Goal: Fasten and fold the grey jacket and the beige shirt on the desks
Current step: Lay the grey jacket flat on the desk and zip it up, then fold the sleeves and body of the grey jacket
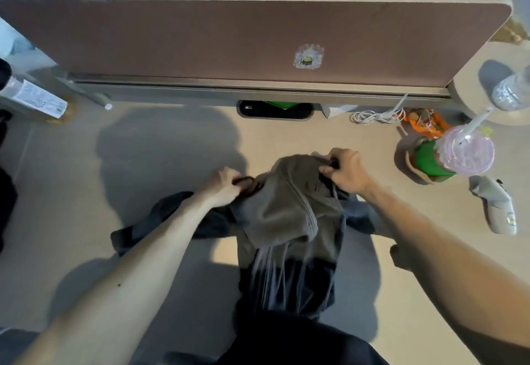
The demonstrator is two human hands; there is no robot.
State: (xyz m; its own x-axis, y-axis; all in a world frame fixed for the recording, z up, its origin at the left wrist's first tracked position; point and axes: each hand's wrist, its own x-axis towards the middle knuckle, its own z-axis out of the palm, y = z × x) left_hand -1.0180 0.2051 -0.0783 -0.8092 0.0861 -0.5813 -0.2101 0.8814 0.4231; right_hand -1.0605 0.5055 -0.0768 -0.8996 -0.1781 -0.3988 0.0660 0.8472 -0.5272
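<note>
left hand (226,185) grips the left edge of the soft grey fabric jacket (286,215) | right hand (345,171) grips its right edge | jacket bunched, upper part raised, lower part draped over the near edge of the pale beige counter (160,141) | lidded pink plastic cup with straw (466,152) to the right

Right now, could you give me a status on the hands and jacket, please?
Both gripping the far end of the grey jacket: left hand, right hand. Jacket bunched on desk, near end over the edge. To the right, lidded cup, apart.
</note>
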